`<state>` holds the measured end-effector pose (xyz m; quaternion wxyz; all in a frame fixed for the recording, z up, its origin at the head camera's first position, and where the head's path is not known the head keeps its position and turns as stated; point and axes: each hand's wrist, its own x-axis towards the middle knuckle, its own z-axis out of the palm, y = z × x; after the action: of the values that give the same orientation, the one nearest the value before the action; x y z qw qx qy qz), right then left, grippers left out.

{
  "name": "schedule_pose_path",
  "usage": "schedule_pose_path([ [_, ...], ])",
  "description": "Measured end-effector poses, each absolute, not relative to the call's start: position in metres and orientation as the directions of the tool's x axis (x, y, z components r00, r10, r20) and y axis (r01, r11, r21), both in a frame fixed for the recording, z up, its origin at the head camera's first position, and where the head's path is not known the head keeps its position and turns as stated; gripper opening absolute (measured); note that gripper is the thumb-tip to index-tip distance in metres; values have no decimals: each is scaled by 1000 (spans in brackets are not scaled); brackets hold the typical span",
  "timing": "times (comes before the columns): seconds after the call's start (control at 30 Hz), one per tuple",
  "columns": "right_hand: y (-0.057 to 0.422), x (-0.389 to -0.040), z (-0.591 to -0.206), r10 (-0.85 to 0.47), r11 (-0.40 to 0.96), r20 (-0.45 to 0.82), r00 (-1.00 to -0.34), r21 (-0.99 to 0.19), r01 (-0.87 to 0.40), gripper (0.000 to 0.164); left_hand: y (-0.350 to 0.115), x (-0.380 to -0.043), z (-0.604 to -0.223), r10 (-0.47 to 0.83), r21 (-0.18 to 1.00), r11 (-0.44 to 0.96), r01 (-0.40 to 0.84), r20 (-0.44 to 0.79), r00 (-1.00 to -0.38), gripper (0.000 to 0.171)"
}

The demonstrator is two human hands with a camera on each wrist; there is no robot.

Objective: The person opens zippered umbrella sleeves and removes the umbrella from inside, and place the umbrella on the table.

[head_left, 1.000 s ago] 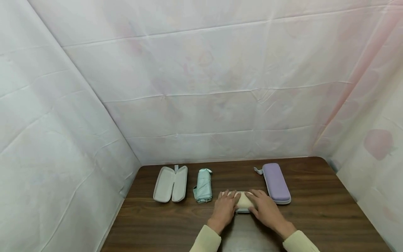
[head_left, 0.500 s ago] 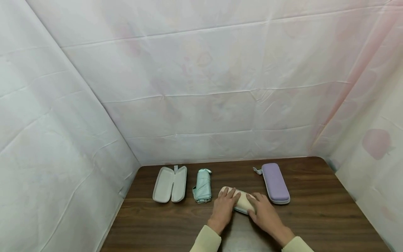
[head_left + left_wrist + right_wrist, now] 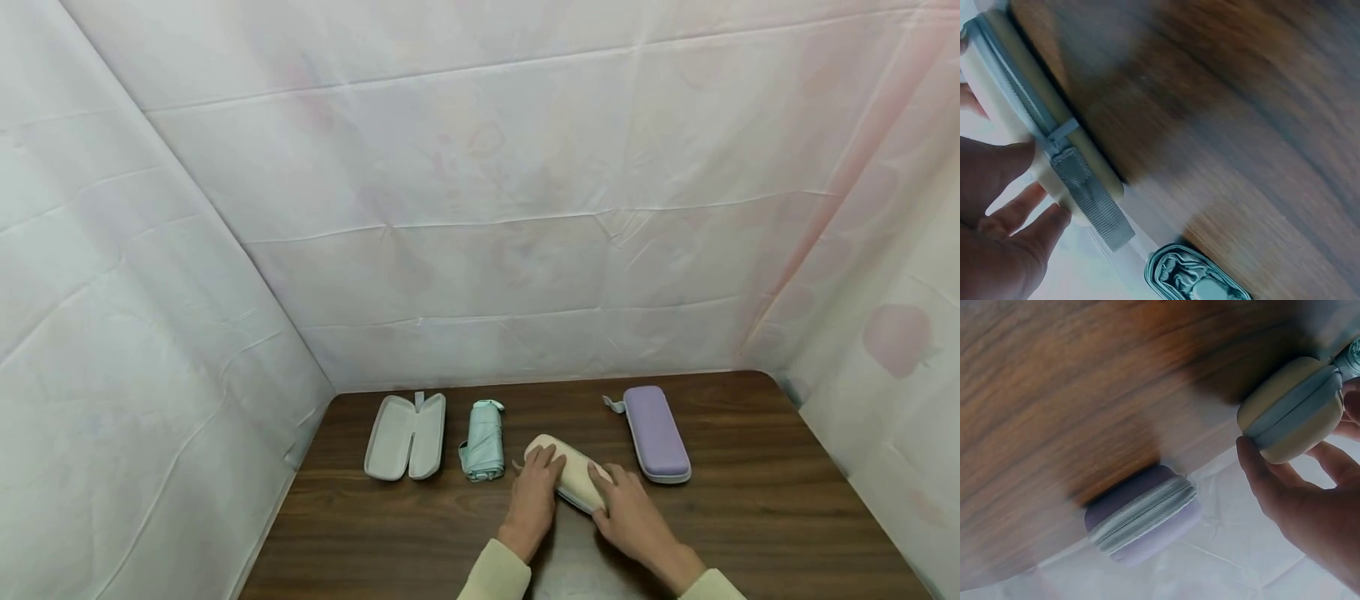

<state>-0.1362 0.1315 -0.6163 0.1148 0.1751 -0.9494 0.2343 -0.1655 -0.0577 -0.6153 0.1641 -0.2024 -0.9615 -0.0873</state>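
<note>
A cream hard-shell zip case [image 3: 576,482] with a grey zipper band lies slantwise on the table between both hands, its left end farther from me. My left hand [image 3: 534,500] holds its left part, fingers over the top and thumb at the near side. In the left wrist view, a grey fabric strap [image 3: 1094,200] sticks out from the zipper end beside that thumb. My right hand [image 3: 633,518] grips the right end, with fingers over the top and thumb along the near edge. The zipper looks done up in the right wrist view.
Left of the cream case lies a folded mint umbrella [image 3: 486,442]. Farther left, a white zip case [image 3: 429,440] is spread open. A closed purple zip case [image 3: 657,435] lies to the right on the wooden table [image 3: 360,542]. Cloth sheets [image 3: 480,275] hang behind the table.
The cream case has turned from lying straight across to a slant, its left end swinging away from me. Its strap now shows at the left. Both hands keep hold.
</note>
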Motion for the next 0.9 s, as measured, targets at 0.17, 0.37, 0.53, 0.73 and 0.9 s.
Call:
schedule_pose_path([
  [0.17,131,-134,-616,-294,833,267,-918,-399,-383,69,-56,-167,-610,375,195,881,432,269,-887,41],
  [0.37,130,-131,-616,-301,827,214,-930,-427,-366,71,-53,-168,-605,357,275,878,392,168,-919,51],
  [0.53,128,-128,-616,-292,811,222,-930,-458,-363,70,-51,-169,-610,366,244,884,399,171,-915,53],
  [0.73,125,-124,-616,-262,800,261,-929,-480,-360,68,-48,-171,-609,384,189,894,407,145,-912,49],
  [0.9,121,-121,-616,-245,801,254,-936,-491,-343,69,-47,-172,-607,405,161,895,417,104,-908,48],
])
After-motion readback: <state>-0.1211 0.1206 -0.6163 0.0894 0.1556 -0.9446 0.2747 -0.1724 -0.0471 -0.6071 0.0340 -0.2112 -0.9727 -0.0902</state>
